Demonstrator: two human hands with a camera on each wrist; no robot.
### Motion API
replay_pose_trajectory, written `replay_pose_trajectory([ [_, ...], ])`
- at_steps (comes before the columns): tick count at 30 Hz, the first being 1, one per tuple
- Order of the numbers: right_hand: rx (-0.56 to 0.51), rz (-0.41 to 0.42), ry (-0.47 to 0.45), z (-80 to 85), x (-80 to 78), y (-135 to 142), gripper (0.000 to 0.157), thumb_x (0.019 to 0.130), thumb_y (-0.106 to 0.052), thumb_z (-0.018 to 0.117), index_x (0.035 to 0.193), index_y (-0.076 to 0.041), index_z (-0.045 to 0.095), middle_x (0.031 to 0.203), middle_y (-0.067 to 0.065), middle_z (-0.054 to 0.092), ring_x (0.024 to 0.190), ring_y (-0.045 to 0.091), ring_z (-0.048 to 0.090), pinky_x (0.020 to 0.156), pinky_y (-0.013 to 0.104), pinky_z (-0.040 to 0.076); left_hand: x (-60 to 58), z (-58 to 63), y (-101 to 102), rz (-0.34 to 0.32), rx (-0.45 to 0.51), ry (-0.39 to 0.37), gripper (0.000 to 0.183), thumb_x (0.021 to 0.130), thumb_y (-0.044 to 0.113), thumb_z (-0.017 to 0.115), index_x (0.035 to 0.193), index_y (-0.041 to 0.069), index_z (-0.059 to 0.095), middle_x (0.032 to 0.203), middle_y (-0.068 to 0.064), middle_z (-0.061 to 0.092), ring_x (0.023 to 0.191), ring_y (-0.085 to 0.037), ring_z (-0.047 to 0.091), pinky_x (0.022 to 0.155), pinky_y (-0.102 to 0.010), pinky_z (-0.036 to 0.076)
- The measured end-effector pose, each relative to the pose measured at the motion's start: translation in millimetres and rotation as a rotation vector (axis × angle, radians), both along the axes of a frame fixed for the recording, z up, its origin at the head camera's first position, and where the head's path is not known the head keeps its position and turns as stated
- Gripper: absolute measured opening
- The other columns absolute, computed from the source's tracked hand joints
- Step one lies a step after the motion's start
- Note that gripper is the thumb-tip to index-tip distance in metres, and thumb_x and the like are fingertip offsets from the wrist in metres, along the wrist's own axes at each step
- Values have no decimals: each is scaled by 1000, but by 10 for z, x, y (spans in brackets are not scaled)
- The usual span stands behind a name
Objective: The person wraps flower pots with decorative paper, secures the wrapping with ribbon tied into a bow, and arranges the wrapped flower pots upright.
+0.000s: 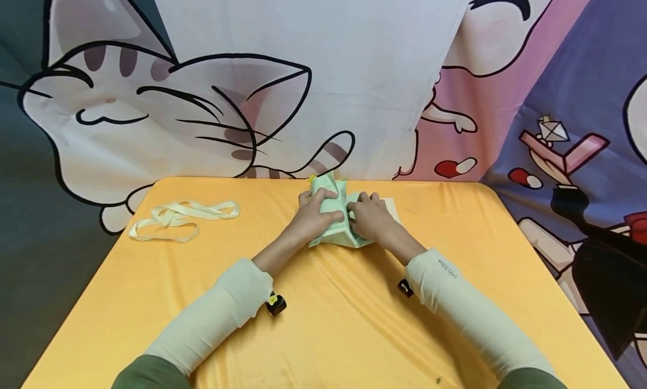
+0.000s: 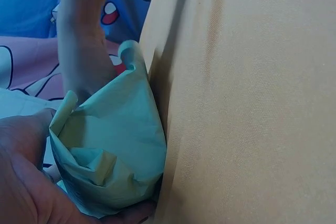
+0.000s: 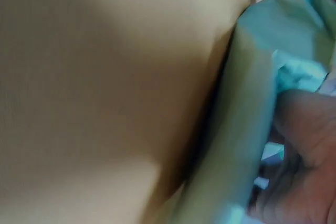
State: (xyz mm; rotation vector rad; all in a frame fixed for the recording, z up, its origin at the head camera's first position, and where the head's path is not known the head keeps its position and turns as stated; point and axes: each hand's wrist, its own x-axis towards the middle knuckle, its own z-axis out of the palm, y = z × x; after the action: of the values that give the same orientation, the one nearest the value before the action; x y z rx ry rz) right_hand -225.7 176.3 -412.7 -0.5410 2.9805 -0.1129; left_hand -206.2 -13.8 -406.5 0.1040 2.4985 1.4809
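1. While your left hand point(image 1: 314, 216) grips the green wrapping point(image 1: 341, 202), thumb spread from fingers, your right hand point(image 1: 371, 218) pinches a fold with curled fingers.
2. Between your hands, the wrapping's raised panel points lengthwise away from you; its overall long axis is unclear.

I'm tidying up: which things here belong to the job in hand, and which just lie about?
Job in hand:
mint-green wrapping
left hand, gripping it
right hand, working at its side

Apparently lying about:
pale ribbon, untouched on the yellow table
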Motion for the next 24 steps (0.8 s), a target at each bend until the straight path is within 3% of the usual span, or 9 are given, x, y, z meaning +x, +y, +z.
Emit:
replay_pose_trajectory([
  [3, 19, 26, -100, -25, -78, 40, 41, 119, -27, 57, 155, -10, 66, 147, 25, 63, 123, 47, 60, 104, 60, 56, -4, -9, 9, 0, -4, 5, 56, 97, 37, 77, 150, 30, 59, 186, -17, 4, 155, -49, 46, 119, -59, 48],
  [5, 29, 67, -112, -28, -101, 81, 41, 119, -27, 55, 154, -9, 65, 149, 24, 62, 126, 47, 60, 107, 62, 56, -4, -11, 12, -2, -7, 7, 56, 97, 37, 76, 150, 31, 59, 187, -16, 4, 156, -49, 46, 120, -59, 48],
  [9, -62, 216, -13, -56, -119, 183, 25, 115, -18, 61, 128, -3, 76, 139, 21, 69, 122, 42, 66, 107, 58, 59, 1, 0, 6, -11, -13, 4, 56, 98, 38, 76, 151, 32, 58, 187, -15, 3, 158, -49, 45, 120, -59, 47],
  [11, -150, 307, 33, -197, -212, 269, 19, 114, -18, 62, 115, -4, 75, 131, 18, 73, 115, 35, 70, 103, 51, 62, 5, 9, 7, -15, -18, 4, 56, 98, 38, 75, 151, 32, 58, 187, -14, 3, 158, -49, 44, 120, -60, 47],
  [14, -197, 357, 9, -196, -216, 295, 18, 114, -17, 61, 112, -4, 74, 127, 18, 75, 113, 33, 72, 104, 50, 62, 4, 18, 8, -18, -24, 7, 57, 98, 39, 75, 152, 32, 58, 187, -14, 4, 159, -50, 44, 120, -61, 47],
  [16, -157, 349, -28, -198, -220, 286, 27, 117, -22, 56, 122, -3, 74, 135, 20, 74, 124, 37, 71, 113, 52, 57, 3, 18, 10, -17, -29, 10, 57, 98, 39, 75, 152, 32, 58, 187, -15, 4, 159, -51, 43, 120, -61, 47],
  [17, -105, 319, -52, -83, -136, 234, 29, 117, -19, 55, 128, -1, 75, 140, 23, 73, 130, 42, 69, 117, 57, 55, 4, 18, 11, -16, -31, 10, 57, 98, 39, 75, 152, 32, 58, 187, -15, 5, 159, -51, 43, 120, -62, 47],
  [19, -8, 281, -81, -73, -114, 215, 39, 119, -25, 49, 144, -4, 71, 155, 20, 67, 143, 44, 62, 120, 62, 52, 7, 19, 17, -17, -33, 11, 57, 99, 39, 76, 152, 32, 58, 187, -15, 5, 159, -52, 42, 120, -62, 47],
  [24, 238, 199, -136, -53, -2, 149, 53, 123, -34, 38, 171, -16, 48, 179, 8, 43, 152, 42, 47, 119, 68, 51, 14, 25, 42, -13, -47, 14, 56, 100, 40, 76, 153, 34, 58, 188, -14, 6, 153, -53, 47, 117, -64, 49],
])
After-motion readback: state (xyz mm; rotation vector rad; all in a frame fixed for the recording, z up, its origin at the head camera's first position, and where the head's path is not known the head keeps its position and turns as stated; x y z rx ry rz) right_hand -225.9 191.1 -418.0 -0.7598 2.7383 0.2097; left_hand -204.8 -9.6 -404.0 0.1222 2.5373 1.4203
